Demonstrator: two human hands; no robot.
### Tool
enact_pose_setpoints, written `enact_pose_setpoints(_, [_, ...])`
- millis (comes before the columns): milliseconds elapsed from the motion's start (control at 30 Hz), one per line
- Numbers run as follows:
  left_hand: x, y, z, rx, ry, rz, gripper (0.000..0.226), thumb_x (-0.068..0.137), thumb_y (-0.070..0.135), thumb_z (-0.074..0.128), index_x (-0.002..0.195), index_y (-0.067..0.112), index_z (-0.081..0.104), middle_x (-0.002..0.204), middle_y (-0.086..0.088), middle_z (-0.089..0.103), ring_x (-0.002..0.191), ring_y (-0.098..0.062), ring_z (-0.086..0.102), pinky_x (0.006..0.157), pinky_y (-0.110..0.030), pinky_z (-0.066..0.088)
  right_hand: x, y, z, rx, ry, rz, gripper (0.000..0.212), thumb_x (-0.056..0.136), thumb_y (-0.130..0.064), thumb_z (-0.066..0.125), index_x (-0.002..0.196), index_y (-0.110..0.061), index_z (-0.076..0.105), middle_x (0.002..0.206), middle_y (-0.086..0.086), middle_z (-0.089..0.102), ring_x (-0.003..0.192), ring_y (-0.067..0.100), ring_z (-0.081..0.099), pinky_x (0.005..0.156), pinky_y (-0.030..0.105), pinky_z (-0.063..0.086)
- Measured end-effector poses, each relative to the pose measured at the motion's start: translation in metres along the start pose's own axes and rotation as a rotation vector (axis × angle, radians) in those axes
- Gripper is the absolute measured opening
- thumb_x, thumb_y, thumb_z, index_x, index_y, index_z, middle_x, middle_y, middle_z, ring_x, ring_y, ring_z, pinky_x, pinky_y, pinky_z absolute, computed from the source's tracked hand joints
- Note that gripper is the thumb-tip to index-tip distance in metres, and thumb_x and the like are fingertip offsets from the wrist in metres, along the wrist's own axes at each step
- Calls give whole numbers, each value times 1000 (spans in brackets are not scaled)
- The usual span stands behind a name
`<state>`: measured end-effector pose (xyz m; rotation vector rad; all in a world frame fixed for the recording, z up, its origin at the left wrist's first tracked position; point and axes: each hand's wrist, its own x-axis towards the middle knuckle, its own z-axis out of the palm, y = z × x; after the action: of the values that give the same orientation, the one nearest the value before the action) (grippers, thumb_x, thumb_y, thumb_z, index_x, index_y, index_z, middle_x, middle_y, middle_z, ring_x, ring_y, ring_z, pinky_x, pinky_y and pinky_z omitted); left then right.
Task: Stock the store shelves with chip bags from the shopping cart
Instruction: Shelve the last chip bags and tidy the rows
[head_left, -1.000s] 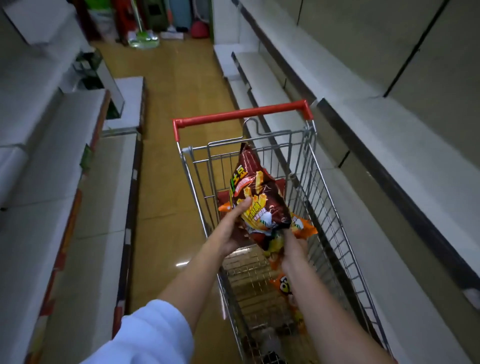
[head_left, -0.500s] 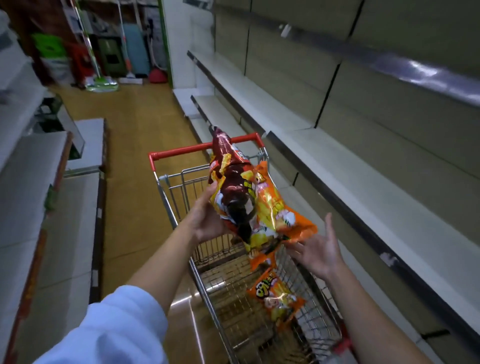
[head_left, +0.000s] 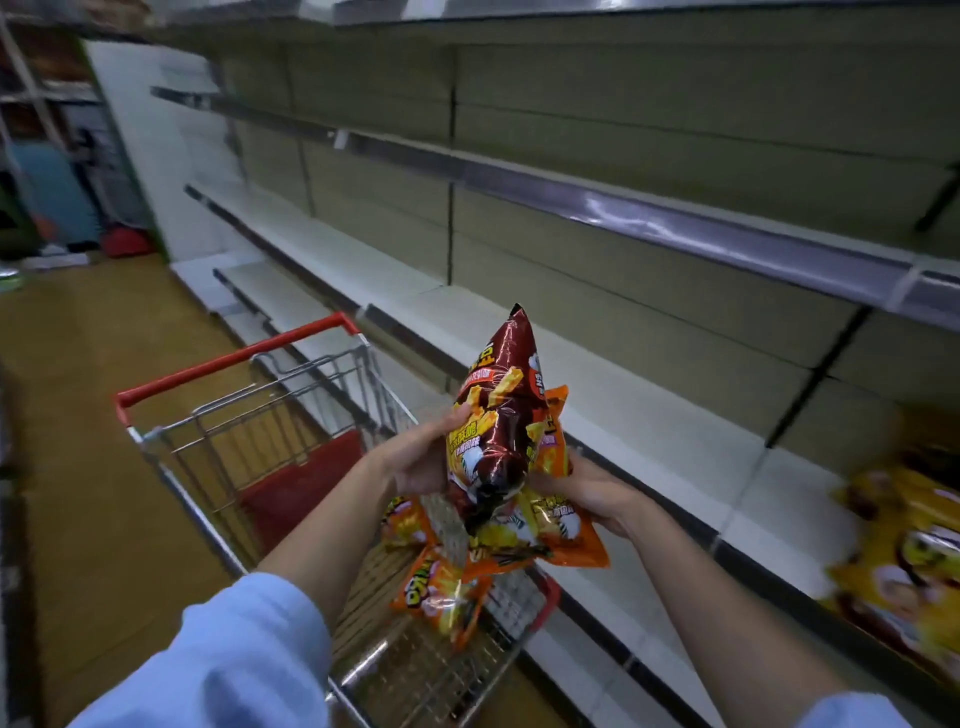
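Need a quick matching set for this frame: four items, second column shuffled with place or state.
Items:
1. dark red chip bag
2. orange bag
3. yellow bags
4. cart handle

Places or colours:
A. on the shelf at right
B. red
C. held up in both hands
D. lying in the cart

Pairs: 1-C, 2-D, 3-A, 4-B

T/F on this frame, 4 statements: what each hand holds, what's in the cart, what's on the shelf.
1. The left hand grips the dark red chip bag. True.
2. The right hand is open and holds nothing. False: it holds the orange chip bags from below.
3. The shopping cart has no bags left. False: an orange bag in the cart remains.
4. Yellow bags already sit on the shelf at right. True.
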<state>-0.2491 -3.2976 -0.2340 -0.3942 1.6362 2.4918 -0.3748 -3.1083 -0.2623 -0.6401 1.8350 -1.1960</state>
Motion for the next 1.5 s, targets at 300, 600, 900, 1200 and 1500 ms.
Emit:
enact_pose_setpoints(300, [25,-47,137,354,57,-15,87,53,40,91,124,5,55,100,-9,74,86,-24,73,71,-33,59,-152,88,-109,460,496,-58,43,77,-20,76,116,-14,59,96,8,75,87,28,73,78,44,59])
enact_pose_setpoints(600, [13,-112,258,580,77,34,81,75,45,75,131,11,28,126,-8,52,107,-20,56,89,-34,53,-284,159,-145,516,588,-41,95,46,-42,94,128,-24,49,115,8,70,103,30,68,94,53,51])
enact_pose_setpoints(900, [18,-145,354,587,-2,33,117,54,51,87,139,7,19,126,-9,54,107,-24,62,92,-41,53,-388,205,-165,562,739,-92,63,65,-30,78,121,-23,52,108,6,72,100,28,69,90,45,54])
enact_pose_setpoints(1200, [44,-185,452,683,-148,18,141,39,65,86,147,18,10,138,-6,49,121,-26,54,103,-47,45,-477,258,-190,617,940,-49,80,57,-38,83,127,-19,50,110,8,72,98,29,70,93,51,53])
enact_pose_setpoints(1500, [92,-214,539,757,-279,11,129,46,66,83,147,18,20,144,-4,45,130,-26,45,108,-47,39,-534,292,-229,653,1108,-51,73,64,-34,81,128,-21,49,110,8,71,97,28,70,86,46,56])
